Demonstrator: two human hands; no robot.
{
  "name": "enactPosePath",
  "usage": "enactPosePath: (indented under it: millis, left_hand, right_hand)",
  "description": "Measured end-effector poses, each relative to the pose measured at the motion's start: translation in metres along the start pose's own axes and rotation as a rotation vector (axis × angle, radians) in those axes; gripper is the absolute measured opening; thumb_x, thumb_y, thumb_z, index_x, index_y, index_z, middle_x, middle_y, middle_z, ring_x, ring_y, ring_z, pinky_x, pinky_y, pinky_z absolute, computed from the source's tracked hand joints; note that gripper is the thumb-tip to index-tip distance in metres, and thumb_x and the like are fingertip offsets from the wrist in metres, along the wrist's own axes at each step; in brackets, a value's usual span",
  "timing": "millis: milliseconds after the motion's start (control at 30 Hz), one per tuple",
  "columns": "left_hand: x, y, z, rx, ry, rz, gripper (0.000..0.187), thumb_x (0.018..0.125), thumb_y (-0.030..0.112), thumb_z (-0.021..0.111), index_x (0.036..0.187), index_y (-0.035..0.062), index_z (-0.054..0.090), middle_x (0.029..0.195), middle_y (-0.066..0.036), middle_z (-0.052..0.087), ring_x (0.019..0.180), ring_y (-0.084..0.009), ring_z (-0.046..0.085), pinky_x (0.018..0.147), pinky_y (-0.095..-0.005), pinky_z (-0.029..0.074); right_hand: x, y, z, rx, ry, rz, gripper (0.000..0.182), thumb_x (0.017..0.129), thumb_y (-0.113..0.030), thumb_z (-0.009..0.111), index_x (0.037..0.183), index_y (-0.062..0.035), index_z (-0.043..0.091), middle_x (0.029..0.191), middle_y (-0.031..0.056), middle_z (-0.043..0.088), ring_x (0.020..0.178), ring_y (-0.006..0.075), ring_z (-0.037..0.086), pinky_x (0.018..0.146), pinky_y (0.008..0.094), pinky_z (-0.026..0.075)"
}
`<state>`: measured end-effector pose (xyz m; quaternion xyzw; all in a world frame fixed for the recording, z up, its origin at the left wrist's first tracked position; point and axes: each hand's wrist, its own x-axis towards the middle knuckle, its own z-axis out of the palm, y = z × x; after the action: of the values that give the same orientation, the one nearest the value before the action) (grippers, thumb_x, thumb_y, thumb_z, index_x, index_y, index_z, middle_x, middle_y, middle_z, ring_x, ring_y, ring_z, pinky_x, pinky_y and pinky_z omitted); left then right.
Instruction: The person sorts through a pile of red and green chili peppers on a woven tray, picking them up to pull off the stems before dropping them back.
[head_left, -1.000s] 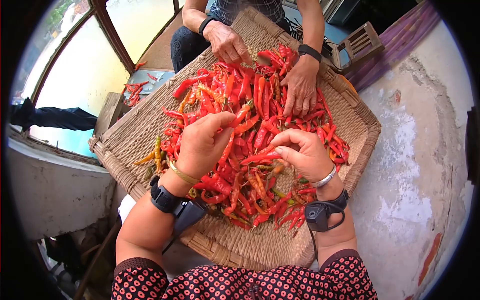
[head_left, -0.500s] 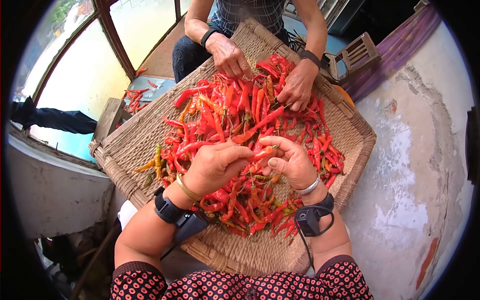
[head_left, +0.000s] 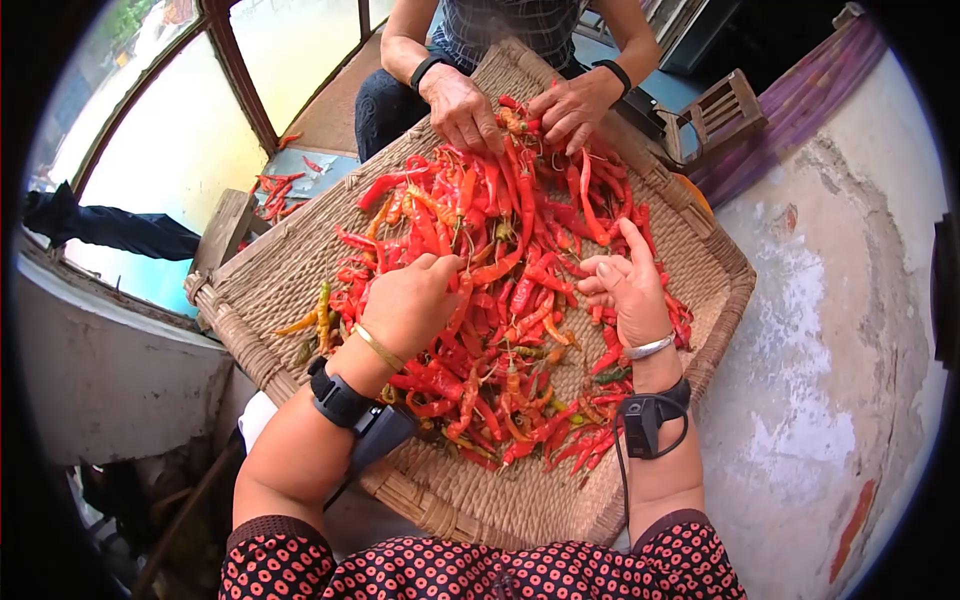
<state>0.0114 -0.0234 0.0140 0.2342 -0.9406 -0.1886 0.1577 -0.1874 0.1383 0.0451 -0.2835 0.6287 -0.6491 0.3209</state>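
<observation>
Just then, a long, curved, glossy red-orange chilli pepper (head_left: pixel 500 268) lay across the gap between my two hands, on the heap of red chilli peppers (head_left: pixel 440 378), and its nearer end was close by the fingers of my left hand (head_left: pixel 412 308). Its long axis ran slantwise: from that low end it went rightward and away from me, then bent upward toward the far side of the heap. My left hand was the nearer one; my right hand (head_left: pixel 640 305) was farther off, on the other side of the gap. I had the left fingers curled inward over the peppers, knuckles up, and their tips were hidden, so I cannot tell whether they pinched anything. My right hand was partly open, index finger raised and thumb apart from it, the other fingers bent, with no pepper to be seen between finger and thumb. Just beyond that raised finger hung the tip of a slender, bright red chilli pepper (head_left: pixel 588 200), its length running nearly straight away from me, toward the other person's hands (head_left: pixel 578 108) at the far edge of the heap. Everything lay on a tan, woven-rope tray (head_left: pixel 505 492) with a thick bound rim, and a dark green chilli pepper (head_left: pixel 611 376) sat beside my right wrist.
</observation>
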Motion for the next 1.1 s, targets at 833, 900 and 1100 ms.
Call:
enactPosePath:
  millis: [833,900,1100]
  left_hand:
    - [0.005,0.006,0.012,-0.052,-0.300,0.241,0.015,0.072,0.015,0.059,0.085,0.0089,0.061,0.080,-0.008,0.061,0.074,-0.0268,0.061,0.062,-0.0373,0.049]
    - [0.005,0.006,0.009,-0.189,-0.181,0.262,0.015,0.072,0.013,0.060,0.086,0.0084,0.062,0.079,-0.009,0.062,0.074,-0.0267,0.061,0.063,-0.0365,0.049]
    - [0.004,0.002,0.011,-0.223,-0.392,0.311,0.014,0.072,0.014,0.061,0.085,0.0077,0.062,0.080,-0.010,0.062,0.074,-0.0270,0.061,0.065,-0.0360,0.049]
  right_hand:
    - [0.000,0.034,0.012,-1.070,-0.215,-0.317,0.018,0.072,-0.021,0.063,0.081,-0.0057,0.058,0.079,0.0146,0.060,0.074,0.0340,0.057,0.064,0.0417,0.046]
    - [0.000,0.024,0.010,-1.031,-0.219,-0.193,0.020,0.074,-0.022,0.064,0.082,-0.0048,0.059,0.070,0.0124,0.058,0.063,0.0270,0.058,0.059,0.0381,0.046]
    - [-0.003,0.015,0.011,-0.314,-0.382,0.201,0.019,0.083,-0.020,0.060,0.081,-0.0015,0.058,0.062,-0.0011,0.054,0.057,0.0075,0.051,0.053,0.0242,0.043]
